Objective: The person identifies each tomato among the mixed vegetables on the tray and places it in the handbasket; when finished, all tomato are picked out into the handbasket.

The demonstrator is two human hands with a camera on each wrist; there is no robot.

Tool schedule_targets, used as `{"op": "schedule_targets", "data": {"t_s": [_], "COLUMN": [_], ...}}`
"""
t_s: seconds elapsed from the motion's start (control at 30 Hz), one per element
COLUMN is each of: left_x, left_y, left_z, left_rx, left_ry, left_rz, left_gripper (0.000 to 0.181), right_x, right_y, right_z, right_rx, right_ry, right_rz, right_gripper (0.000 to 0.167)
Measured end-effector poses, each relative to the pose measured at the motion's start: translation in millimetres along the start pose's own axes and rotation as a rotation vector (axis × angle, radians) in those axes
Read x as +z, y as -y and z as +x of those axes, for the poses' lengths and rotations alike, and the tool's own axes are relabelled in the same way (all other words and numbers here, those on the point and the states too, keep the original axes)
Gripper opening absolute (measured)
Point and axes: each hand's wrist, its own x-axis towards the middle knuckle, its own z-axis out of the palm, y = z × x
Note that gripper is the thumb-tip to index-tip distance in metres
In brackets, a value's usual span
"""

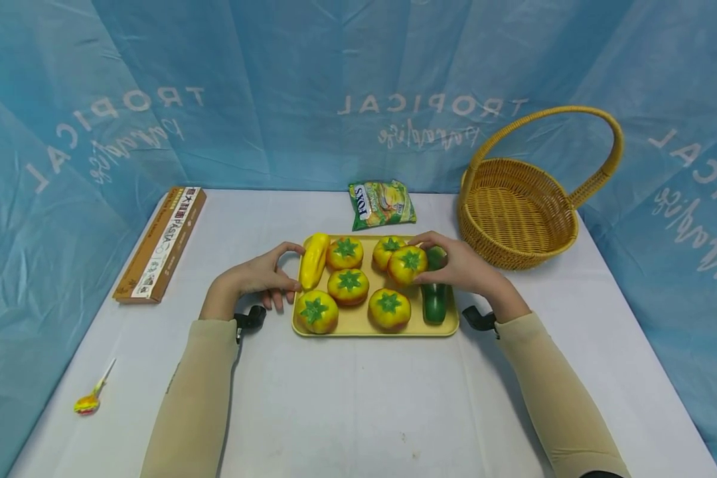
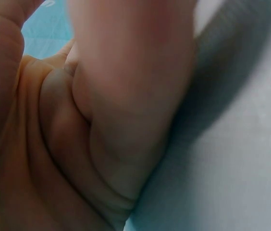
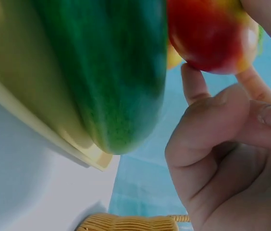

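My right hand [image 1: 459, 267] grips a yellow-red toy tomato [image 1: 407, 265] with a green star-shaped top, between thumb and fingers. It sits over the right part of a yellow tray [image 1: 358, 331], partly in front of another tomato [image 1: 387, 247]. In the right wrist view the held tomato [image 3: 212, 36] shows its red underside, beside a green cucumber-like vegetable [image 3: 111, 72]. My left hand [image 1: 257, 273] is at the tray's left edge, thumb and forefinger spread and curved beside a yellow banana-like piece [image 1: 314, 262]. What its fingertips touch is unclear; the left wrist view shows mostly palm and fingers.
Several more tomatoes [image 1: 349, 287] lie in the tray. Behind it is a green snack packet [image 1: 384, 203]. A wicker basket [image 1: 514, 249] with a tall handle stands back right. A pasta box [image 1: 160, 245] lies back left, a lollipop [image 1: 89, 401] front left. Blue cloth borders the table.
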Motion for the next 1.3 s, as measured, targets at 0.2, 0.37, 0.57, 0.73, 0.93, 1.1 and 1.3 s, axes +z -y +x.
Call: {"op": "schedule_targets", "data": {"t_s": [0.2, 0.37, 0.57, 0.73, 0.93, 1.1, 1.3], "left_x": [0.2, 0.8, 1.4, 1.1, 0.5, 0.3, 0.7], "left_y": [-0.9, -1.0, 1.0, 1.6, 0.3, 0.0, -0.4], "left_z": [-1.3, -2.0, -1.3, -0.9, -1.5, -1.1, -1.6], "left_rx": [0.006, 0.008, 0.003, 0.007, 0.01, 0.012, 0.016], "left_ry": [0.001, -0.002, -0.009, -0.008, -0.007, -0.009, -0.007], "left_rz": [0.005, 0.006, 0.004, 0.003, 0.007, 0.021, 0.016], "left_gripper": [0.087, 0.087, 0.087, 0.086, 0.085, 0.086, 0.085], "right_x": [-5, -12, -25, -36, -49, -62, -76], "right_y": [1, 2, 4, 4, -2, -12, -27], "right_z": [-3.5, -7.3, -14.8, -19.5, -25.1, -31.1, -38.6], "right_rx": [-0.028, -0.032, -0.017, 0.004, 0.04, 0.076, 0.12], "right_ry": [-0.037, -0.064, -0.131, -0.213, -0.298, -0.363, -0.456], "right_rz": [0.094, 0.131, 0.15, 0.197, 0.236, 0.246, 0.252], "right_gripper": [0.067, 0.066, 0.068, 0.067, 0.068, 0.069, 0.071]}}
